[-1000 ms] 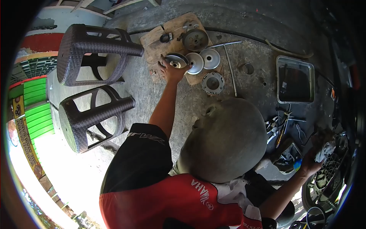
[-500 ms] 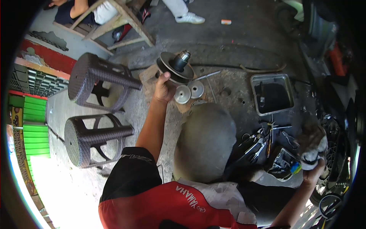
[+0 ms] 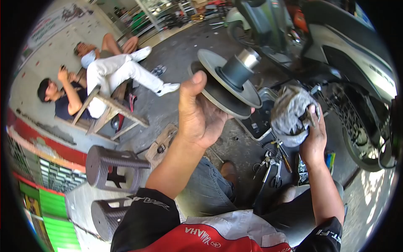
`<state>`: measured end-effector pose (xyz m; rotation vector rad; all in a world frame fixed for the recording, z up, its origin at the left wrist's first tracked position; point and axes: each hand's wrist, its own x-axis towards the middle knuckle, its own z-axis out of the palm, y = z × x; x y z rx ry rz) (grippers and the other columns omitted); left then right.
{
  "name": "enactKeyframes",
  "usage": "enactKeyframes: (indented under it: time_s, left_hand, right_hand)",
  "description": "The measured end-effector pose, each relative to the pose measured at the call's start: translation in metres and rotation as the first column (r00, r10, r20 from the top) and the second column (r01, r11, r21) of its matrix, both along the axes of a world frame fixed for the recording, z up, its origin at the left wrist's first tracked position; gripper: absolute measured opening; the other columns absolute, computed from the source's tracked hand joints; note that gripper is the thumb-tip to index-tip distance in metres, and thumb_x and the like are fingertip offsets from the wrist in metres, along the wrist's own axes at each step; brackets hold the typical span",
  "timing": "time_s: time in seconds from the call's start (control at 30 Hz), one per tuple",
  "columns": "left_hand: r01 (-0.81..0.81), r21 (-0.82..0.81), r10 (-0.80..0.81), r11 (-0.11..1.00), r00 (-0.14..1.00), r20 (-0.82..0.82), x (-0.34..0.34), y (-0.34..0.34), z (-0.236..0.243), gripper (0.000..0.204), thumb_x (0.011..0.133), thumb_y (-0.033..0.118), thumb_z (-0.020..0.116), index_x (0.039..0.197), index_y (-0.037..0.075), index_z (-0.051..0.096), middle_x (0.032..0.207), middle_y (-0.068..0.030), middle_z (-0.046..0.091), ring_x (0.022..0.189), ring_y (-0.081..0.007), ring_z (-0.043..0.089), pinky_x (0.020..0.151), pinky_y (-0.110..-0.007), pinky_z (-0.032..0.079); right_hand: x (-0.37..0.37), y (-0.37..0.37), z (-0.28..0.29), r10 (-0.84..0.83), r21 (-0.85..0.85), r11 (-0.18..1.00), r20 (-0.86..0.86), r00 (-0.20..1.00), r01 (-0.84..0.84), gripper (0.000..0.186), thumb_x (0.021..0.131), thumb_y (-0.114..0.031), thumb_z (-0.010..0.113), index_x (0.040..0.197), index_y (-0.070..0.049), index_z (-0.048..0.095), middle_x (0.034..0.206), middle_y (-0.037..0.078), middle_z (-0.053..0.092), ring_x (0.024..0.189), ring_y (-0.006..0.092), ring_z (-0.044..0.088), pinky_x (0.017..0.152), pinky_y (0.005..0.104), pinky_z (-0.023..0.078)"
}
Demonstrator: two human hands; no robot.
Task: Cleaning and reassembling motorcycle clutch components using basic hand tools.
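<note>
My left hand is raised in front of me and wrapped round the lower rim of a scooter's driven pulley, thumb on the near side. This has two round metal plates with a groove between them and a dark hub ending in a shiny collar, tilted up to the right. To its right, my right hand grips a crumpled grey rag, stained dark in places. Rag and pulley are apart.
Beyond the hands sits a metal tray, partly hidden. Pliers and other tools lie on the floor below the rag. A scooter stands at right. Stools are at left; two people recline on a wooden bench.
My head view has lifted. The pulley has come up closer, over my lap, in my left hand. My right hand has brought the rag from the far right towards the pulley.
</note>
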<state>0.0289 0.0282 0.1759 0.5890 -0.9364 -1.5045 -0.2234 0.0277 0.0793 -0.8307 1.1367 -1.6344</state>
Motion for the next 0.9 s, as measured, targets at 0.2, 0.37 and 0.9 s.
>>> enactKeyframes:
  time_s: [0.2, 0.37, 0.9]
  left_hand:
    - [0.094, 0.253, -0.112, 0.963, 0.992, 0.058, -0.055, -0.021, -0.032, 0.091, 0.082, 0.072, 0.064, 0.145, 0.009, 0.048, 0.139, -0.0164, 0.056, 0.128, -0.038, 0.057, 0.102, -0.066, 0.047]
    - [0.16, 0.306, -0.197, 0.938, 0.976, 0.092, -0.074, -0.027, -0.05, 0.09, 0.082, 0.074, 0.063, 0.143, 0.01, 0.049, 0.134, -0.0144, 0.058, 0.121, -0.0332, 0.06, 0.098, -0.057, 0.051]
    - [0.015, 0.249, -0.032, 0.968, 0.997, 0.067, -0.041, -0.026, -0.077, 0.083, 0.08, 0.058, 0.072, 0.14, 0.006, 0.05, 0.124, -0.0136, 0.063, 0.112, -0.0294, 0.064, 0.097, -0.056, 0.053]
  right_hand:
    - [0.006, 0.015, 0.013, 0.015, -0.459, 0.826, -0.56, 0.828, -0.326, 0.059, 0.097, -0.026, 0.073, 0.138, 0.005, 0.044, 0.128, 0.02, 0.059, 0.122, 0.0285, 0.056, 0.107, 0.0416, 0.042]
    - [-0.008, 0.0, -0.004, -0.198, -0.484, 0.829, -0.723, 0.662, -0.281, 0.063, 0.081, -0.017, 0.085, 0.131, 0.004, 0.053, 0.119, 0.024, 0.061, 0.109, 0.0441, 0.062, 0.096, 0.0466, 0.051]
    - [-0.012, -0.009, 0.008, -0.085, -0.361, 0.891, -0.728, 0.68, -0.274, 0.045, 0.092, -0.022, 0.079, 0.126, -0.003, 0.058, 0.106, 0.018, 0.07, 0.093, 0.028, 0.073, 0.083, 0.0382, 0.056]
